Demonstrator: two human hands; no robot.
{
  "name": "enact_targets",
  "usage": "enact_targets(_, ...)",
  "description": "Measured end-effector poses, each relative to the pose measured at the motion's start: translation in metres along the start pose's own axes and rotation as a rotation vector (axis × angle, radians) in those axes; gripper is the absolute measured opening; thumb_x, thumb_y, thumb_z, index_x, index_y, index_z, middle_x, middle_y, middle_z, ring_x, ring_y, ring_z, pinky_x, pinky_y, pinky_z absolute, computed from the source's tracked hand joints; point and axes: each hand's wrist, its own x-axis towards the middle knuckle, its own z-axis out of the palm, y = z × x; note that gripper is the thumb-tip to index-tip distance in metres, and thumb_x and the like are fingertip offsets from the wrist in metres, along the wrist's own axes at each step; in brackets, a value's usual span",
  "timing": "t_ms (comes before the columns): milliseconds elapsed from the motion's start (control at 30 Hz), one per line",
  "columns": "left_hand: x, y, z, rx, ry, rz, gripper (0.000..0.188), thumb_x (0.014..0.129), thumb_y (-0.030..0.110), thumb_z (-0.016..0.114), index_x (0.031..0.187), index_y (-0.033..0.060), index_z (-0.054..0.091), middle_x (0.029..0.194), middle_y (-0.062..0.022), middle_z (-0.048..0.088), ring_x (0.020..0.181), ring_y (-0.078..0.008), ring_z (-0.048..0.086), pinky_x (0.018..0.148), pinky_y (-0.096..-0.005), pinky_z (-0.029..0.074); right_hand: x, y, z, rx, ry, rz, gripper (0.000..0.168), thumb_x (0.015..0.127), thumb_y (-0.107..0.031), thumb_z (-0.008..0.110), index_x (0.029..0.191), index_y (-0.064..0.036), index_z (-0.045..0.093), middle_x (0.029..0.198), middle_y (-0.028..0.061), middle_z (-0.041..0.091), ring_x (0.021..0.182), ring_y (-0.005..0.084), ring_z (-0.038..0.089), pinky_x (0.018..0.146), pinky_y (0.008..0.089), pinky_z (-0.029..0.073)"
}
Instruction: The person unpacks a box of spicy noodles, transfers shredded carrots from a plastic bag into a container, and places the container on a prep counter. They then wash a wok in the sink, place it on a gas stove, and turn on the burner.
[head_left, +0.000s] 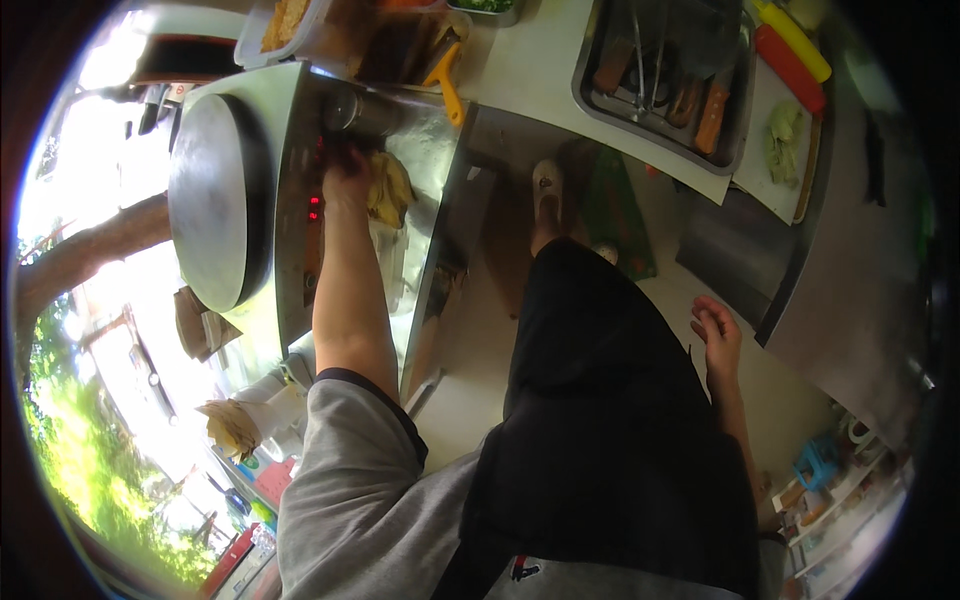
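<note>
My left hand (349, 171) is stretched to the front control panel (306, 225) of a griddle, where red digits glow. It is blurred and in shadow, so its fingers and any grip are unclear. Above the panel sits the round griddle plate (210, 202). Right beside the hand lies a crumpled yellow cloth (390, 189) on the metal shelf, with a metal canister (360, 112) behind. My right hand (716, 334) hangs at my side, fingers loosely bent and apart, holding nothing.
An orange-handled scraper (451, 90) leans from a container. A metal tray (664, 142) holds utensils with wooden handles. Red (789, 69) and yellow squeeze bottles (796, 41) and a pale green cloth (784, 142) lie beyond it. A metal worktop edge (780, 300) is at my right.
</note>
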Motion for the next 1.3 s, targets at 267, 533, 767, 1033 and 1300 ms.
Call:
enact_targets(267, 0.002, -0.009, 0.003, -0.234, -0.138, -0.001, 0.019, 0.091, 0.014, 0.043, 0.095, 0.0064, 0.06, 0.086, -0.0085, 0.062, 0.074, -0.0204, 0.059, 0.064, -0.0306, 0.052, 0.007, -0.025, 0.017, -0.044, -0.045, -0.052, 0.024, 0.093, -0.016, 0.05, 0.111, -0.003, 0.058, 0.11, 0.0063, 0.059, 0.104, 0.0161, 0.055, 0.087, 0.0316, 0.046)
enact_targets(533, -0.003, -0.029, 0.008, -0.482, -0.044, 0.102, 0.016, 0.09, 0.008, 0.044, 0.091, 0.0017, 0.058, 0.081, -0.0118, 0.06, 0.073, -0.0213, 0.057, 0.07, -0.0327, 0.053, 0.012, -0.045, 0.034, -0.105, -0.121, -0.046, 0.026, 0.092, -0.016, 0.05, 0.114, -0.003, 0.057, 0.112, 0.0065, 0.059, 0.107, 0.0167, 0.055, 0.088, 0.03, 0.044)
enact_targets(767, -0.009, -0.034, 0.006, -0.494, -0.163, 0.081, 0.017, 0.094, 0.017, 0.047, 0.099, 0.0045, 0.058, 0.093, -0.0099, 0.061, 0.081, -0.0204, 0.058, 0.073, -0.033, 0.053, 0.015, -0.053, 0.039, -0.137, -0.126, -0.055, 0.026, 0.092, -0.016, 0.051, 0.114, -0.003, 0.057, 0.11, 0.0063, 0.059, 0.106, 0.0158, 0.055, 0.087, 0.0296, 0.045)
enact_targets(1033, -0.009, -0.038, 0.018, -0.428, -0.095, 0.138, 0.018, 0.094, 0.017, 0.045, 0.102, 0.0066, 0.058, 0.087, -0.0086, 0.06, 0.077, -0.0196, 0.057, 0.069, -0.0331, 0.051, 0.016, -0.047, 0.042, -0.156, -0.142, -0.026, 0.028, 0.093, -0.016, 0.05, 0.117, -0.003, 0.055, 0.113, 0.0069, 0.058, 0.106, 0.0168, 0.055, 0.089, 0.0309, 0.045)
enact_targets(1300, -0.017, -0.049, 0.018, -0.254, 0.048, 0.282, 0.018, 0.094, 0.022, 0.048, 0.096, 0.0072, 0.059, 0.086, -0.0046, 0.061, 0.075, -0.0167, 0.057, 0.069, -0.0313, 0.049, 0.021, -0.029, 0.036, -0.131, -0.091, -0.08, 0.02, 0.091, -0.015, 0.053, 0.107, -0.005, 0.06, 0.099, 0.0015, 0.062, 0.092, 0.0099, 0.056, 0.079, 0.0268, 0.047)
